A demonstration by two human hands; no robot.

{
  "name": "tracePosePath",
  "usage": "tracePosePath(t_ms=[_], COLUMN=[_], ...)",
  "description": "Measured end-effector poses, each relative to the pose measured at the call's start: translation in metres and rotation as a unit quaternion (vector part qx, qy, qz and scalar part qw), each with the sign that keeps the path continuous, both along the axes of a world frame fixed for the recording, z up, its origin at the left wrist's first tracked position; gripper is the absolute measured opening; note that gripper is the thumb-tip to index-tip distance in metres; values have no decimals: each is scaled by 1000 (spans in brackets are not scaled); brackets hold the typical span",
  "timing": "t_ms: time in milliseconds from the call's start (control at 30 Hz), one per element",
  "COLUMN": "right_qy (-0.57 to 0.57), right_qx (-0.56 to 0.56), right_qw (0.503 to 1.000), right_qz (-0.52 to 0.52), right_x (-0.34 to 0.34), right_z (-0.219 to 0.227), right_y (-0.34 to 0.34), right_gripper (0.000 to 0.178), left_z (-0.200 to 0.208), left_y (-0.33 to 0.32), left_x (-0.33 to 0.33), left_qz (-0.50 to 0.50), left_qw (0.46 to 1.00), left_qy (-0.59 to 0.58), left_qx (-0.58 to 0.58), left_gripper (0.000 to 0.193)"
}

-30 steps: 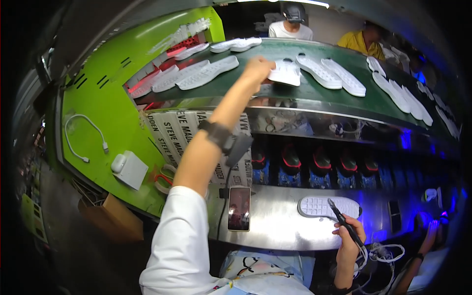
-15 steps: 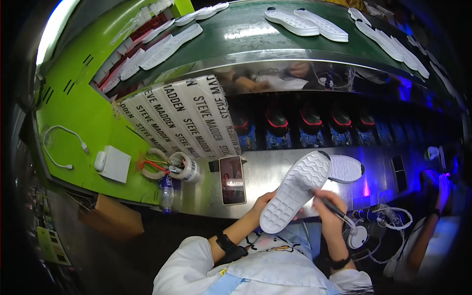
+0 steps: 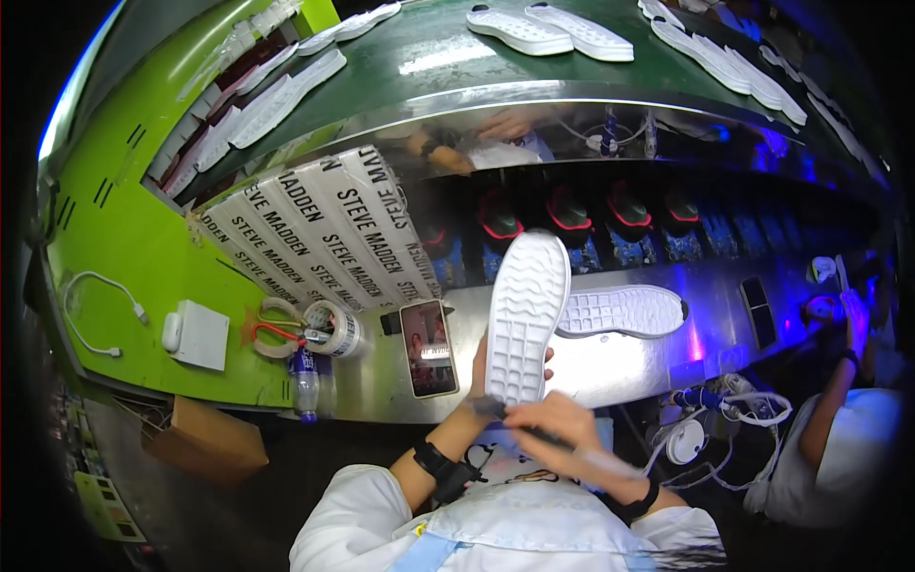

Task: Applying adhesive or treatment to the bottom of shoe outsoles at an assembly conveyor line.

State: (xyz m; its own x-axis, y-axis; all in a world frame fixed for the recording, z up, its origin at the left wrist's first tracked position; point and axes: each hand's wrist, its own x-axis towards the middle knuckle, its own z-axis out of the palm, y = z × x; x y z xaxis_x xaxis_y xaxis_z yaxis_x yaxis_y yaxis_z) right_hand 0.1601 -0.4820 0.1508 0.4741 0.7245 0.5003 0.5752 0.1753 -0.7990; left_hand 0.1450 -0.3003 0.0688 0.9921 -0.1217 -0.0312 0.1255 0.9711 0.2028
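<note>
My left hand (image 3: 478,377) is wrapped round a white shoe sole (image 3: 526,310) from behind and below, with fingertips showing at its right edge. The sole stands tilted up, its wavy and gridded tread turned toward me. My right hand (image 3: 560,424) is closed on a dark slim-handled brush (image 3: 489,408), which is partly smeared by motion. Its tip is by the sole's lower end; whether it touches cannot be made out. Just right of the held sole, a second white sole (image 3: 624,313) lies on the metal bench (image 3: 610,367), tread up.
A phone (image 3: 429,349) leans beside a printed carton (image 3: 319,234). Tape rolls (image 3: 334,329), scissors (image 3: 276,331) and a bottle (image 3: 306,386) sit at left. Soles (image 3: 519,30) line the green belt (image 3: 419,91) above. Cables (image 3: 762,410) hang at right, near another person's arm (image 3: 827,419).
The held sole has turned more upright and shifted left. My right hand has moved left and down with the brush, from the sole's middle to its lower end. The whole view has shifted slightly.
</note>
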Motion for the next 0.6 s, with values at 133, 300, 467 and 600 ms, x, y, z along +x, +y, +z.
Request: tracePosePath(t_ms=[133, 300, 467, 600], right_qy=[4, 46, -41, -187], right_qx=[-51, -64, -98, -94], right_qw=[998, 991, 987, 969], right_qz=[46, 107, 118, 127], right_x=[12, 21, 32, 45], right_z=[7, 20, 39, 35], right_y=[-8, -16, -28, -36], right_gripper=[23, 24, 16, 16], left_z=[19, 50, 57, 30], left_y=[9, 14, 0, 9], left_x=[12, 29, 52, 60], left_qz=[-48, -185, -432, -489], left_qw=[996, 957, 798, 673], left_qy=[-36, 69, 93, -48], left_qx=[59, 210, 410, 553], left_gripper=[69, 48, 33, 41])
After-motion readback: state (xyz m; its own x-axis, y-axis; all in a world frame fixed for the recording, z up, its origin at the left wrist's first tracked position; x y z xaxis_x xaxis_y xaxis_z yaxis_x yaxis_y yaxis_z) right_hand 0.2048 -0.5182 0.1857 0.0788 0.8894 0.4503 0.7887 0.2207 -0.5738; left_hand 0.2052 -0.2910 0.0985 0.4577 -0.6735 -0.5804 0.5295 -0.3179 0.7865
